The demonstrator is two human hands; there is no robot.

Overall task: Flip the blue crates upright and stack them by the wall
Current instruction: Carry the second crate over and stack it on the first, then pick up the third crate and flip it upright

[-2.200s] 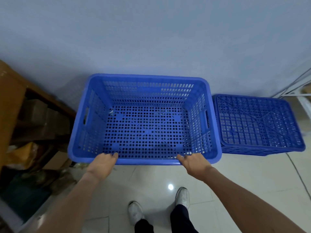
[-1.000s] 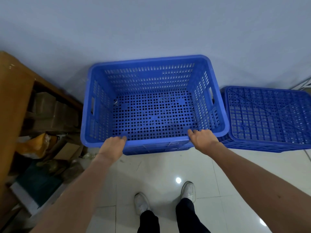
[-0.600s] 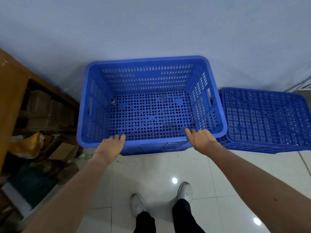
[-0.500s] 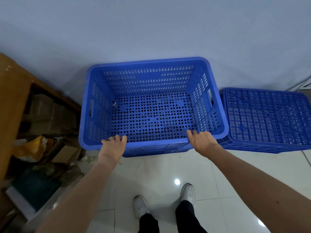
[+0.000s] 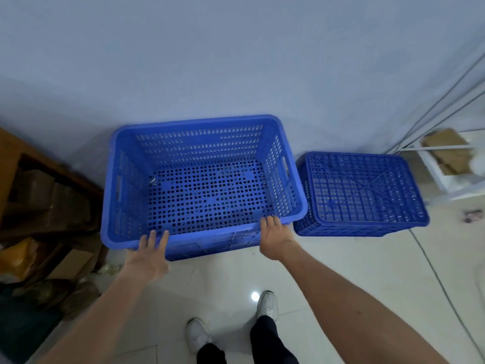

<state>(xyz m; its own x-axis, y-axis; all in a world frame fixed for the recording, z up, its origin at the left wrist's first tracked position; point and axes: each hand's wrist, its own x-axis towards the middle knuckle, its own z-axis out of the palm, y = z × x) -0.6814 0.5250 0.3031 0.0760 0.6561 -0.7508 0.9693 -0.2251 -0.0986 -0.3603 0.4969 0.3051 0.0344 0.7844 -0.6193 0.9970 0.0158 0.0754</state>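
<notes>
**Upright crate at the wall, both hands on its near rim**

The floor [image 5: 341, 285] is glossy pale tile with a bright lamp reflection between the person's white shoes [image 5: 267, 304]. A plain bluish-white wall [image 5: 236, 61] runs across the back. On the left stands a brown wooden shelf [image 5: 10, 158] crammed with cardboard boxes and bags; on the right, a white metal rack [image 5: 446, 177] holds what look like brown packages, though that corner is blurred. A thin cable trails along the tiles on the right.

No brand, label or writing can be read on anything.

The upright blue crate [image 5: 204, 179] sits open side up, its far side close against the wall. It appears to rest on another blue crate, whose wall shows just beneath its near rim. Just beside it on the right, the upside-down blue crate [image 5: 362, 190] lies on the floor with its gridded base facing up.

The left hand [image 5: 149, 256] lies flat against the near rim of the upright crate, fingers extended over the edge rather than curled. The right hand [image 5: 274, 235] rests on the same rim near the right corner, fingers likewise loose and spread.
</notes>
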